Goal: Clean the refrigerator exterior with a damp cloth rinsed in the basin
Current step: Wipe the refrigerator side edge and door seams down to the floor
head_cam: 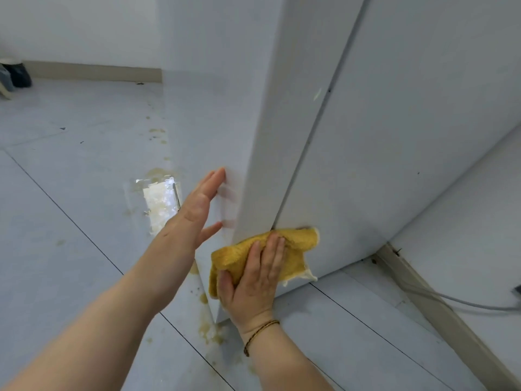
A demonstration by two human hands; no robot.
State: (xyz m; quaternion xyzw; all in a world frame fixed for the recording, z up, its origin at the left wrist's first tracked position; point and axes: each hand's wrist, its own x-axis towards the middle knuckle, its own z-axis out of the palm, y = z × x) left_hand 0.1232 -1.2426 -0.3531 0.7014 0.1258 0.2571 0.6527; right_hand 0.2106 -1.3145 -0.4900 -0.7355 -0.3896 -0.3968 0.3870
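The white refrigerator fills the upper right, seen from above near its lower corner. My right hand presses a yellow cloth flat against the side panel, close to the bottom edge. My left hand lies open and flat on the front door face, fingers together, thumb spread. No basin is in view.
Grey floor tiles carry brown stains and a wet shiny patch beside the refrigerator's front. A grey cable runs along the beige skirting at the right. Dark bags sit at the far left wall.
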